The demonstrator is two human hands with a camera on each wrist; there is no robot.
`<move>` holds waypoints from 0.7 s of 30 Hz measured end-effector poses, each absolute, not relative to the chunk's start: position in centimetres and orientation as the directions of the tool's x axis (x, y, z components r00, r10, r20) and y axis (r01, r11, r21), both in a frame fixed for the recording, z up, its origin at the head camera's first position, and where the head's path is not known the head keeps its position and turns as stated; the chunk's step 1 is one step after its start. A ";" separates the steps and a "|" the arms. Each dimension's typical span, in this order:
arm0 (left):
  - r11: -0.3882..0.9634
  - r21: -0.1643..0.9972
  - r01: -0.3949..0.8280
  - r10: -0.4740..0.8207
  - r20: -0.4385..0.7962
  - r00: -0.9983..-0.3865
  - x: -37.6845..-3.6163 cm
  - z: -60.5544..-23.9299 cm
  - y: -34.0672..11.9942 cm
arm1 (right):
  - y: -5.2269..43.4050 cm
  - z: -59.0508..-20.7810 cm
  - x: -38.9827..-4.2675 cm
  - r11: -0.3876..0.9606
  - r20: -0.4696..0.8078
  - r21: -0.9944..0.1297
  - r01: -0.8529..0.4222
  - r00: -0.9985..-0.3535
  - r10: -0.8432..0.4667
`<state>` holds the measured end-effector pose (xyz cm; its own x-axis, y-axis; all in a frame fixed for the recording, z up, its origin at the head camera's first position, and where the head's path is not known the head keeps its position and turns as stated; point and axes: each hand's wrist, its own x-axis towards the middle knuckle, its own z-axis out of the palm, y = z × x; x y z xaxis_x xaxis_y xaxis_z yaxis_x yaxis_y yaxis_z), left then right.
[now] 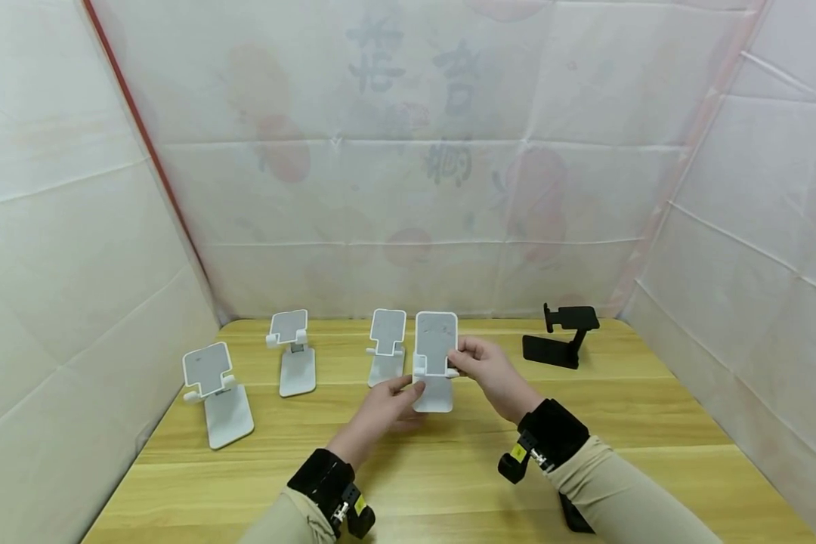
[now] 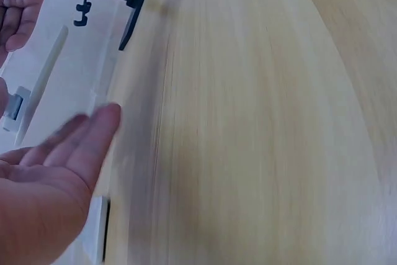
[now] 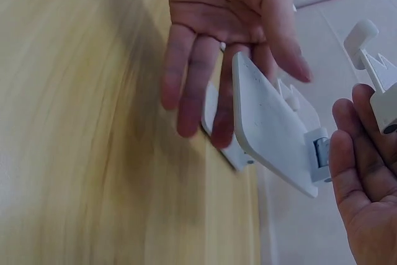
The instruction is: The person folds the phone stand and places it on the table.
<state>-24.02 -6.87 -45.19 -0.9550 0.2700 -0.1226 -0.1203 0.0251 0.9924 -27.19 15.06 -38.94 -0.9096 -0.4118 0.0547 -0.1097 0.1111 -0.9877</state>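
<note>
Where wood lies smooth, fingers (image 1: 472, 353) on flat white stand (image 1: 436, 355).

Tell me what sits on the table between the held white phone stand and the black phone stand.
Only bare wooden table separates the held white phone stand from the black phone stand, apart from the right hand, per the head view.

Table (image 2: 260, 122) motion-blurred in both wrist views; left hand (image 2: 43, 178) cut by frame edge; white stand (image 2: 34, 100) mostly out of frame.
</note>
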 end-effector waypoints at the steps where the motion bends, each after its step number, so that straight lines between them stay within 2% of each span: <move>1: 0.005 0.992 -0.126 0.277 -0.122 -0.953 -24.1 -45.3 -6.8 | 15.0 -39.0 -27.1 0.111 0.053 -0.988 -0.109 -0.908 -0.416; 9: -0.089 0.986 -0.138 0.250 -0.112 -0.962 -24.3 -45.5 -6.5 | 15.2 -39.4 -26.7 0.160 0.014 -0.983 -0.090 -0.906 -0.423; 21: -0.012 0.992 -0.123 0.182 -0.119 -0.976 -23.9 -44.8 -6.7 | 15.8 -38.9 -26.6 0.332 -0.024 -0.936 -0.116 -0.921 -0.388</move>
<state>-23.87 -6.74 -44.82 -0.9760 0.1823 -0.1192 -0.1235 -0.0118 0.9923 -26.62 15.81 -38.88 -0.9213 -0.3880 -0.0235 -0.1158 0.3317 -0.9362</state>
